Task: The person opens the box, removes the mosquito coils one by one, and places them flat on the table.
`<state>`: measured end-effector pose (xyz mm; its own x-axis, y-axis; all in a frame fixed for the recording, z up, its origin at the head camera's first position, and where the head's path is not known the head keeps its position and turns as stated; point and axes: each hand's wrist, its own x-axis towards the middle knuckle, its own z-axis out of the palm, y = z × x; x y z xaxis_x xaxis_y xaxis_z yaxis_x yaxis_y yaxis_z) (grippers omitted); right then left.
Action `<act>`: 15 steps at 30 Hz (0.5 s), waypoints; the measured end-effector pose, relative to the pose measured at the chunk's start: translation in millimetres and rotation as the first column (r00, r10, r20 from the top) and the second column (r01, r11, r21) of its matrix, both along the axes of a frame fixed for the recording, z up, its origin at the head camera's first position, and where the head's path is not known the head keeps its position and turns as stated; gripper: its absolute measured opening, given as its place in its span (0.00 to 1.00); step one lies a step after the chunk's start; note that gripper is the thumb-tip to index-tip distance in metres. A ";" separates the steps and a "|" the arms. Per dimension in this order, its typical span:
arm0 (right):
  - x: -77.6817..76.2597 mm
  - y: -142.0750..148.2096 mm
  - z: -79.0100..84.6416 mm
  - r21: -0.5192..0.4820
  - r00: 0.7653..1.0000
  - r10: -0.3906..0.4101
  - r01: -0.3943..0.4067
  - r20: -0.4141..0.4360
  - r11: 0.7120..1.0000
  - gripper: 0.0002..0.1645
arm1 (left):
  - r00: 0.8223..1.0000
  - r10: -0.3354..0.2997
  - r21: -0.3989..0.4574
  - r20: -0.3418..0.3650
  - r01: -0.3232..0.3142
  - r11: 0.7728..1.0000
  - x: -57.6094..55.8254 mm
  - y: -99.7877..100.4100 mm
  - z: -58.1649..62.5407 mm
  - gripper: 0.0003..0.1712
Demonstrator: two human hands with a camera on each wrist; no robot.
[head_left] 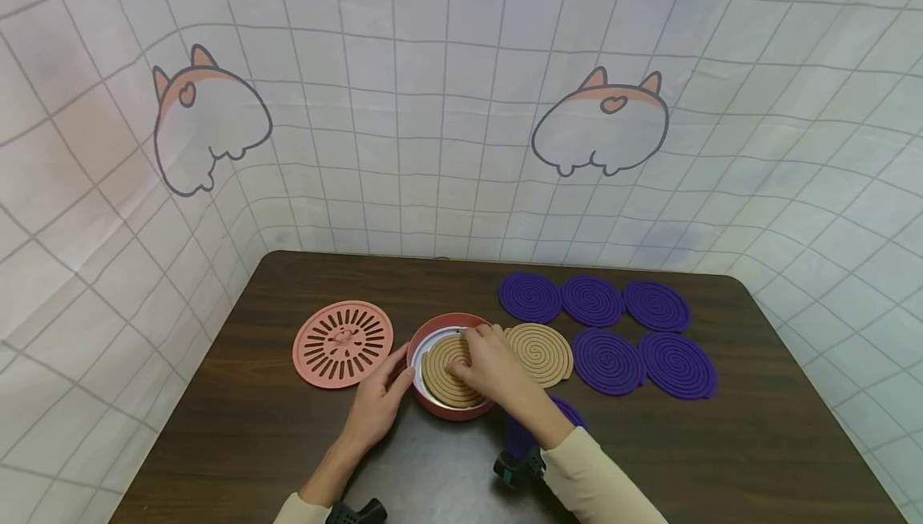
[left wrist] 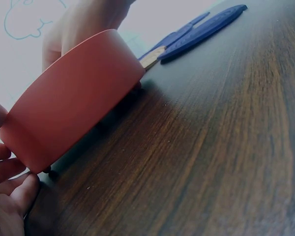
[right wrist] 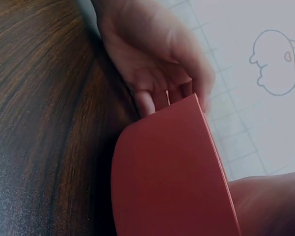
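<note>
A round red mosquito coil holder (head_left: 447, 412) stands on the table with a pale metallic lining inside. My left hand (head_left: 375, 408) grips its left side, thumb by the rim and fingers against the outer wall (left wrist: 78, 98). Inside the holder lies a tan mosquito coil (head_left: 440, 380). My right hand (head_left: 496, 364) reaches over the holder's right rim and pinches this coil near its middle, thumb and fingers bent; the fingertips are partly hidden. A second tan coil (head_left: 539, 354) lies on the table just beyond the right hand.
The pink slotted lid (head_left: 343, 344) lies left of the holder. Several purple coils (head_left: 591, 300) are spread at the right and back. Another purple coil (head_left: 521, 436) is partly under the right forearm. A grid-patterned cloth (head_left: 433, 147) hangs behind the dark wooden table (head_left: 216, 428).
</note>
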<state>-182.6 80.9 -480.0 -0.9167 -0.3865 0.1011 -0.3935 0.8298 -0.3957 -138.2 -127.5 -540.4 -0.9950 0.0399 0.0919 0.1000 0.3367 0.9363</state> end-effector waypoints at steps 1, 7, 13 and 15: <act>0.0 -0.3 0.2 0.007 1.000 0.001 -0.001 0.002 1.000 0.31 | 1.000 -0.001 0.001 0.001 0.001 1.000 0.0 -0.2 -0.2 0.27; -1.0 -0.8 1.0 0.040 1.000 0.006 -0.006 0.009 0.999 0.33 | 1.000 -0.011 0.022 -0.018 0.011 1.000 1.1 -2.3 0.1 0.27; -1.3 -1.1 2.5 0.069 0.999 0.031 -0.033 0.031 0.997 0.33 | 0.999 -0.020 0.030 -0.032 0.021 0.999 1.6 -3.0 0.3 0.27; -1.9 -1.1 2.1 0.079 0.999 0.039 -0.042 0.035 0.996 0.33 | 0.999 -0.023 0.035 -0.030 0.024 0.999 2.1 -3.1 1.1 0.27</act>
